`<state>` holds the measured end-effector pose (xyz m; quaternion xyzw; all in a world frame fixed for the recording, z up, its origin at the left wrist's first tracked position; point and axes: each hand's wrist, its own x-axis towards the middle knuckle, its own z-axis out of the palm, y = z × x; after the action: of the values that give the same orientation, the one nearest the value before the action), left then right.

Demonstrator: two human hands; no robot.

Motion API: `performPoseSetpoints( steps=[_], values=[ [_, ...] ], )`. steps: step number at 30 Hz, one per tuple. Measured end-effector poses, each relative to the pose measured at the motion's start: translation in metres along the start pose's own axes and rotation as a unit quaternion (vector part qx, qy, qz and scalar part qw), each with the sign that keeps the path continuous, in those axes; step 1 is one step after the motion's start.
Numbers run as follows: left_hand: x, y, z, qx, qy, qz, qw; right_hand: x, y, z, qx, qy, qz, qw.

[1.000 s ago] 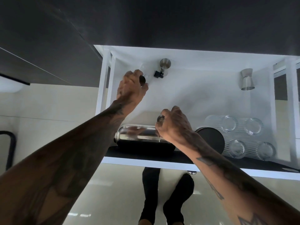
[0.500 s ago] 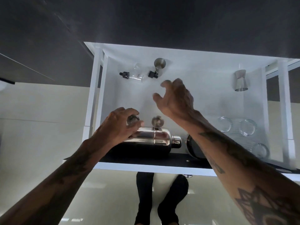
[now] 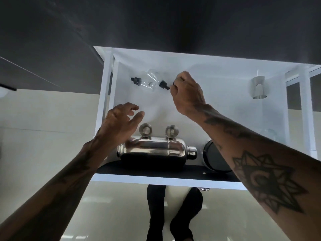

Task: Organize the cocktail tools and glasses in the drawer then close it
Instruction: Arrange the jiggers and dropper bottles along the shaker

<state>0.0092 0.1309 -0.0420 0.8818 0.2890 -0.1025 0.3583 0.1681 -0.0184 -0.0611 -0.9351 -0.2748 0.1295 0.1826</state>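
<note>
The white drawer [image 3: 104,94] stands pulled out. A steel shaker [image 3: 152,152] lies on its side along the front. Just behind it two round steel stoppers [image 3: 145,129] [image 3: 172,131] stand side by side. My left hand [image 3: 123,119] hovers open next to the left stopper and holds nothing. At the back, my right hand [image 3: 187,91] is curled shut where a third steel stopper stood; the stopper is hidden in the fingers. Left of that hand lie two clear dropper bottles [image 3: 147,80] with black caps. A steel jigger [image 3: 258,87] stands at the back right.
A black round container [image 3: 215,157] lies right of the shaker. My right forearm hides most of the ribbed glasses [image 3: 271,133] at the drawer's right. A dark cabinet front is above the drawer, pale floor below, and my feet are under the drawer's front edge.
My left hand let go of a stopper beside the other one behind the shaker and opened. My right hand reached to the back and closed over the steel stopper by the dropper bottles.
</note>
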Motion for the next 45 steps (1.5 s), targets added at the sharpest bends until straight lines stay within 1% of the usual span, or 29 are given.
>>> performPoseSetpoints(
  steps=[3,6,9,12,14,16,18,20,21,23,25,26,29,30,32,35,37,38,39,40,42,43,44,45],
  values=[
    [0.007,0.008,0.004,-0.021,0.004,-0.016,1.000,-0.024,-0.008,-0.002,0.042,-0.026,-0.037,0.998],
    [0.008,0.016,0.008,-0.046,-0.005,-0.024,0.999,-0.048,-0.027,0.001,0.098,-0.099,-0.063,0.988],
    [0.004,0.019,0.013,-0.037,-0.020,-0.032,0.999,-0.060,-0.036,0.008,0.051,-0.148,-0.081,0.984],
    [-0.002,0.019,0.015,-0.013,-0.047,-0.030,0.998,-0.069,-0.037,0.012,-0.014,-0.188,-0.131,0.973],
    [-0.005,0.018,0.017,-0.002,-0.062,-0.025,0.998,-0.074,-0.038,0.010,0.007,-0.183,-0.137,0.974],
    [-0.008,0.016,0.018,0.009,-0.063,-0.024,0.998,-0.077,-0.036,0.004,0.042,-0.148,-0.131,0.979],
    [-0.010,0.014,0.017,-0.009,-0.037,-0.045,0.998,-0.068,-0.020,-0.008,0.059,-0.075,-0.097,0.991],
    [-0.012,0.012,0.015,-0.031,-0.014,-0.057,0.998,-0.047,0.016,-0.027,0.044,0.024,-0.020,0.999],
    [-0.013,0.008,0.014,-0.034,-0.010,-0.057,0.998,-0.035,0.041,-0.037,0.018,0.061,0.028,0.998],
    [-0.017,-0.001,0.011,-0.040,0.003,-0.062,0.997,-0.016,0.096,-0.058,-0.068,0.090,0.125,0.986],
    [-0.021,-0.008,0.008,-0.055,0.022,-0.071,0.996,-0.010,0.146,-0.073,-0.127,0.067,0.194,0.970],
    [-0.023,-0.010,0.007,-0.063,0.030,-0.073,0.995,-0.011,0.166,-0.077,-0.144,0.041,0.211,0.966],
    [-0.026,-0.009,0.009,-0.077,0.061,-0.068,0.993,-0.017,0.203,-0.075,-0.164,-0.039,0.208,0.963],
    [-0.026,-0.007,0.010,-0.080,0.066,-0.065,0.992,-0.020,0.209,-0.072,-0.158,-0.046,0.208,0.964],
    [-0.022,0.001,0.009,-0.080,0.083,-0.059,0.992,-0.026,0.215,-0.065,-0.138,-0.033,0.210,0.967],
    [-0.008,0.020,0.005,-0.039,0.115,-0.037,0.992,-0.029,0.210,-0.058,-0.107,-0.006,0.197,0.975],
    [0.004,0.036,0.004,-0.028,0.126,-0.010,0.992,-0.026,0.191,-0.059,-0.027,0.009,0.178,0.984],
    [0.010,0.046,0.004,-0.050,0.119,-0.008,0.992,-0.025,0.173,-0.060,0.028,0.015,0.160,0.987],
    [0.016,0.055,0.005,-0.088,0.097,-0.012,0.991,-0.025,0.151,-0.060,0.075,0.012,0.133,0.988],
    [0.020,0.066,0.005,-0.121,0.059,-0.018,0.991,-0.025,0.125,-0.060,0.111,0.001,0.095,0.989],
    [0.026,0.085,0.003,-0.155,-0.034,-0.031,0.987,-0.030,0.068,-0.056,0.168,-0.037,-0.009,0.985],
    [0.027,0.090,0.000,-0.186,-0.060,-0.038,0.980,-0.033,0.042,-0.052,0.200,-0.052,-0.058,0.977],
    [0.026,0.093,-0.004,-0.226,-0.064,-0.042,0.971,-0.036,0.018,-0.048,0.236,-0.059,-0.087,0.966],
    [0.024,0.091,-0.009,-0.259,-0.045,-0.042,0.964,-0.038,0.000,-0.045,0.272,-0.063,-0.096,0.955]
  ],
)
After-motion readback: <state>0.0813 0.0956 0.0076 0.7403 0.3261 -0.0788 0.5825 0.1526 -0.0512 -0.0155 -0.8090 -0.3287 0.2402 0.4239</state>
